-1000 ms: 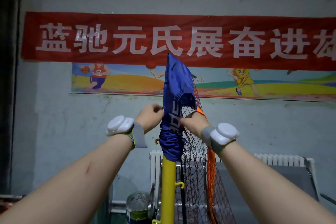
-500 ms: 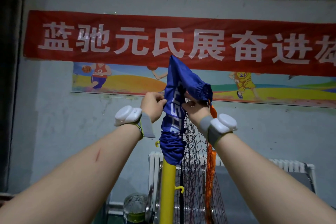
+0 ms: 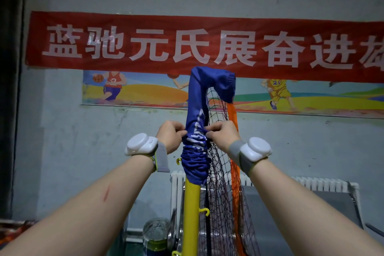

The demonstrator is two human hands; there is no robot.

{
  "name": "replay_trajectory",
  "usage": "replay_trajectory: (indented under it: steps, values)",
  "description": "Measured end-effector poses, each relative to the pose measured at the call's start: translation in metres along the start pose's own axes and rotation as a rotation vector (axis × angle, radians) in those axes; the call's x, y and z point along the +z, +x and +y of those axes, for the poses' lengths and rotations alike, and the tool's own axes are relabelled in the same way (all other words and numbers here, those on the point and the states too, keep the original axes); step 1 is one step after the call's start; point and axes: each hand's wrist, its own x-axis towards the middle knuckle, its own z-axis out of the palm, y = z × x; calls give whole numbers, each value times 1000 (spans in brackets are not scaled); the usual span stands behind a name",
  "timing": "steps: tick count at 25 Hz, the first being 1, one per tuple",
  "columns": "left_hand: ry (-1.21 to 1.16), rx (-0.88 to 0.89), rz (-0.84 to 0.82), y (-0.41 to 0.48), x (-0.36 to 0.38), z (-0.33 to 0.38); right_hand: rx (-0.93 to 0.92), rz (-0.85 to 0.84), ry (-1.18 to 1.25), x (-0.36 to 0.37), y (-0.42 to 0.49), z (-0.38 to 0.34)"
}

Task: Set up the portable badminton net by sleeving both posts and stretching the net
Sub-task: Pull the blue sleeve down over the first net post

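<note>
Sleeving one post is the step in hand. My left hand (image 3: pixel 170 138) and right hand (image 3: pixel 223 137) each pinch the blue sleeve (image 3: pixel 195 151) from either side, fingers curled into the fabric, just above where it bunches over the yellow post (image 3: pixel 192 214). Above my hands the sleeve rises and folds over to the right; how far the post reaches inside I cannot tell. The net (image 3: pixel 218 203) and its orange band (image 3: pixel 233 122) hang just right of the post. Next, I judge, the fabric needs drawing down evenly, clear of the yellow hook (image 3: pixel 204 211). Low and left of the post stands a clear jar (image 3: pixel 155 235) with something yellowish at its bottom that I cannot identify.
</note>
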Motion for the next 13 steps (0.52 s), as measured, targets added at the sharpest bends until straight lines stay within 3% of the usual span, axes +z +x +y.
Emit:
replay_trajectory:
  steps: [13]
  values:
    - [132,-6,-180,-5,-5,-3,-11,-51,-272,4,-13,2]
